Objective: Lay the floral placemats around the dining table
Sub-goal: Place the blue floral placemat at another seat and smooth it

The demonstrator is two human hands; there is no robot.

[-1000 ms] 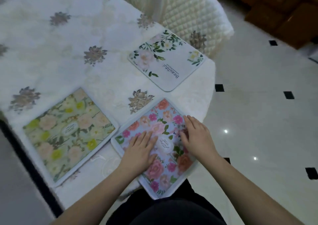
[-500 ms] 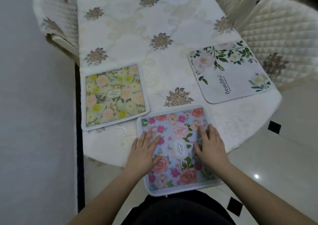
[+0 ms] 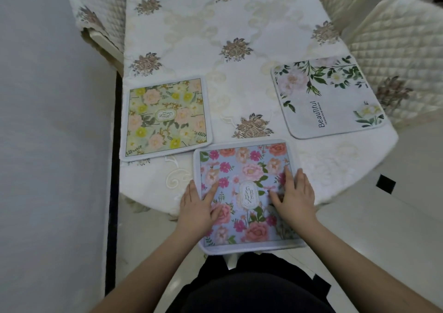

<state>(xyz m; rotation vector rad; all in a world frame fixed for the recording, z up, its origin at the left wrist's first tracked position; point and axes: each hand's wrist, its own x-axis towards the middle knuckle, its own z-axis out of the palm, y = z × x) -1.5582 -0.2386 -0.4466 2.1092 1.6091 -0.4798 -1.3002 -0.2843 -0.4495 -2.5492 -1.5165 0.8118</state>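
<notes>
Three floral placemats lie on the dining table (image 3: 215, 25), which has a white embroidered cloth. A blue placemat with pink roses (image 3: 247, 169) lies nearest me, its near edge hanging over the table's edge. My left hand (image 3: 197, 207) rests flat on its left side, fingers spread. My right hand (image 3: 293, 193) presses flat on its right side. A yellow-green placemat (image 3: 165, 117) lies to the left. A white placemat printed "Beautiful" (image 3: 328, 99) lies at the right.
Quilted cream chairs stand at the far left (image 3: 96, 13) and at the right (image 3: 402, 56). A grey wall (image 3: 48, 121) runs close along the table's left side. White floor tiles with black insets (image 3: 386, 183) lie to the right.
The view has swung left, so the mats now sit squarer to me. Both hands stay flat on the blue placemat, which has turned to line up with the table's edge.
</notes>
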